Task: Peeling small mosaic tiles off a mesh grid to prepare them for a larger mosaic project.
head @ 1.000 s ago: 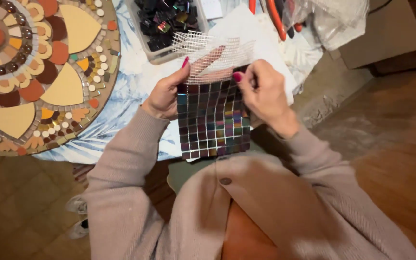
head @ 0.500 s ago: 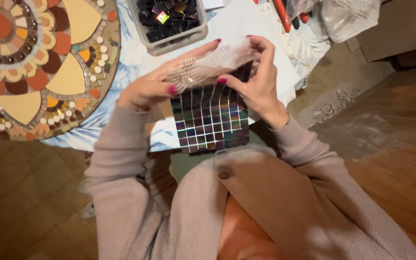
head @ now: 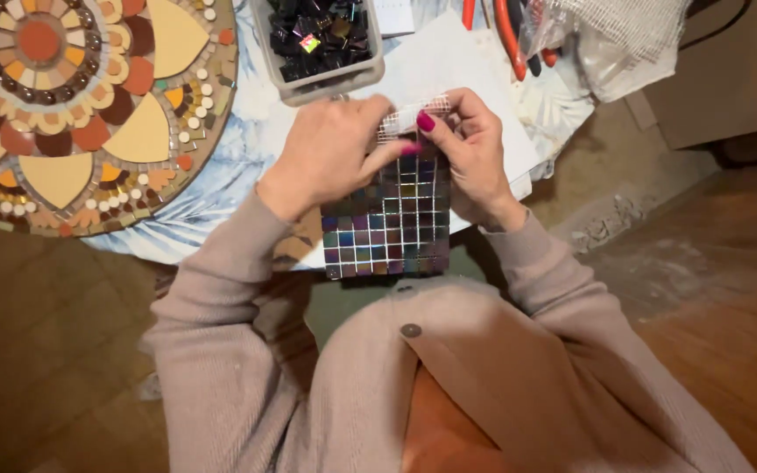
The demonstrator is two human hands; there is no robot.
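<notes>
Both hands, left hand [head: 330, 149] and right hand [head: 470, 153], pinched the mesh [head: 409, 118] at the top of a dark tile sheet [head: 387, 223], near a tile tub [head: 317, 39] and a round mosaic [head: 72, 96].

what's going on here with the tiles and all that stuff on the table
A person holds a sheet of dark iridescent mosaic tiles over the lap with both hands. The left hand and right hand pinch the bare white mesh backing at the sheet's top edge. Beyond the hands stands a clear tub of loose dark tiles. A round mosaic in orange, cream and brown lies to the left, and red-handled pliers lie at the top.
</notes>
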